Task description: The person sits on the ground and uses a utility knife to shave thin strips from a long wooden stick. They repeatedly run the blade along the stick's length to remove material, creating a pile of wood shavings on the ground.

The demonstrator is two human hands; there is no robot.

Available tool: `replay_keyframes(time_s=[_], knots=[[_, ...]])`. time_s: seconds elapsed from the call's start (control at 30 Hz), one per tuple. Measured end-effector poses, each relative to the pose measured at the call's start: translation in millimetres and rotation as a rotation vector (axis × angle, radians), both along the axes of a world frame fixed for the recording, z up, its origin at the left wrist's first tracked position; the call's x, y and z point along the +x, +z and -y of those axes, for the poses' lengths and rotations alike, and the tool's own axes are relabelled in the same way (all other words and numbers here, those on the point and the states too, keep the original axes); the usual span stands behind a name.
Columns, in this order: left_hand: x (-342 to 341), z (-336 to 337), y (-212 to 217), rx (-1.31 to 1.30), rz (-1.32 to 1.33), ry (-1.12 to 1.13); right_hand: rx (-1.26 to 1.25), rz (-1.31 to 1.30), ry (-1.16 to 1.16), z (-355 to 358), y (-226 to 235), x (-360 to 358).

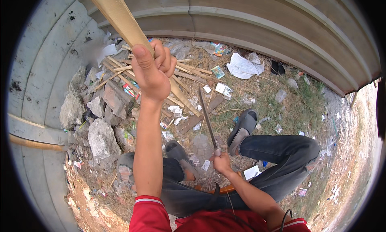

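Observation:
My left hand is raised in front of me, fingers wrapped round a long pale yellow bamboo strip. The strip runs at a slant, its broad upper end leaving the picture at the top and its narrower lower end pointing down to the ground. Lower down, near my knees, my right hand grips the handle of a long knife with a thin dark blade. The blade points up and away from me, to the right of the strip's lower end and apart from it.
Thin split sticks lie in a loose pile beyond my feet. Rocks are heaped at left beside a grey panel wall. A ribbed metal sheet closes off the far side. Paper scraps and plastic litter the dry grass.

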State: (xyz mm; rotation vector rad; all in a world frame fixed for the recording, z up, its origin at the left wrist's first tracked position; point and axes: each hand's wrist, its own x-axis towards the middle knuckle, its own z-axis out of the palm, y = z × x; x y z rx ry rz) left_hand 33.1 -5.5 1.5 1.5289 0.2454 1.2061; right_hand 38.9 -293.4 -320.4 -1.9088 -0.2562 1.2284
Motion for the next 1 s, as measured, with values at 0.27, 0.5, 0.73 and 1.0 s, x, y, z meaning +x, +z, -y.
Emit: replay_keyframes(time_s=[0.27, 0.5, 0.73, 1.0], knots=[[-3.3, 1.7, -1.3, 0.008, 0.021, -0.012, 0.382, -0.250, -0.435, -40.3, 75.8, 55.8], [5.2, 1.9, -0.3, 0.000, 0.014, 0.006, 0.349, 0.036, -0.246, -11.9, 16.0, -1.1], [-4.4, -1.2, -3.4, 0.017, 0.013, 0.006, 0.170, -0.274, -0.271, -33.6, 49.6, 22.7], [-8.6, -9.0, -4.9, -0.004, 0.019, 0.021, 0.210, 0.424, -0.014, -8.6, 14.7, 5.8]])
